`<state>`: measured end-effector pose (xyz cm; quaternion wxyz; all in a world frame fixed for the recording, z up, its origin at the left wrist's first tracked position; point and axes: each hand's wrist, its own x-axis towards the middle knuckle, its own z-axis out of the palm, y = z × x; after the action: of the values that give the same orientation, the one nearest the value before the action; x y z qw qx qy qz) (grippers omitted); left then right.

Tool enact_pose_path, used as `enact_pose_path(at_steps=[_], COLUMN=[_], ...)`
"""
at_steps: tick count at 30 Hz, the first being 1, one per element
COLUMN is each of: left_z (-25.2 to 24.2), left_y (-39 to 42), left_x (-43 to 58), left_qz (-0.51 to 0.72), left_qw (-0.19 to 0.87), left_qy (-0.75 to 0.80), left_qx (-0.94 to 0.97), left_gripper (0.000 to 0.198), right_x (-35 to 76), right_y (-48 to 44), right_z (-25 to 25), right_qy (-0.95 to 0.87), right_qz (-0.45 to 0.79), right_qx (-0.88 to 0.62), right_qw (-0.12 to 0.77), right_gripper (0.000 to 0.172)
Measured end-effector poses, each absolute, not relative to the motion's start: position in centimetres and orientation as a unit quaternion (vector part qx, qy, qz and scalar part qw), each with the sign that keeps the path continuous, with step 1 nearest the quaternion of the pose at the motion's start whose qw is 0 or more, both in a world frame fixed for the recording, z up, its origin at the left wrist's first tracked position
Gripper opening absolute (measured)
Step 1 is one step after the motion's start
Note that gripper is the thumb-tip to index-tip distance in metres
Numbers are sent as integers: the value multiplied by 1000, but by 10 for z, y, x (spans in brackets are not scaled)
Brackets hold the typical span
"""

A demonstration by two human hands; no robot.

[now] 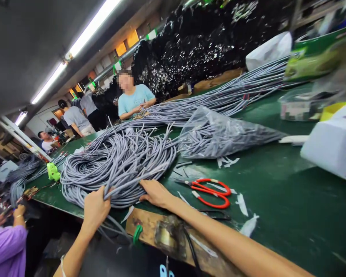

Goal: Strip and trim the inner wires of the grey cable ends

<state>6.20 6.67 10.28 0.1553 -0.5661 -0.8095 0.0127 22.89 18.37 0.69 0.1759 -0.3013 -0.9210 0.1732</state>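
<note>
A large loose coil of grey cables [83,169] lies on the green table, many cut ends sticking up at its far side. My left hand [96,206] is closed in a fist around a few cables at the coil's near edge. At the coil's near right edge, my right hand [155,192] has its fingers bent over the cables with the thumb below; its fingertips are partly hidden. Red-handled scissors [210,192] rest on the table to the right of that hand. Below my right forearm, a worn wooden board [144,221] carries a small metal device [170,232].
Behind the coil sits a clear plastic bag [219,134] of short grey pieces. A long cable bundle [219,94] stretches to the back right. A green fan [53,171] stands at left. A person in light blue [137,98] is across the table; another in purple [8,246] works at left.
</note>
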Motion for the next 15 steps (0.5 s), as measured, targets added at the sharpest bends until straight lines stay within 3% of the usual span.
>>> enact_pose_path(at_steps=[5, 8, 10, 15], left_z=[86, 65, 56, 67], left_y=[66, 62, 62, 82], left_x=[63, 66, 77, 127], left_qz=[-11, -99, -183, -353], left_qw=[154, 212, 227, 90], left_qy=[-758, -638, -574, -549], left_qx=[-634, -734, -765, -752], left_gripper=[26, 42, 42, 39], right_x=[242, 247, 249, 259], right_y=[176, 168, 165, 162], right_z=[6, 4, 5, 11], right_qy=[-927, -924, -920, -906], right_qz=[190, 197, 199, 199], right_qx=[-282, -288, -299, -333], right_qw=[159, 155, 159, 169], right_gripper=[18, 9, 13, 14])
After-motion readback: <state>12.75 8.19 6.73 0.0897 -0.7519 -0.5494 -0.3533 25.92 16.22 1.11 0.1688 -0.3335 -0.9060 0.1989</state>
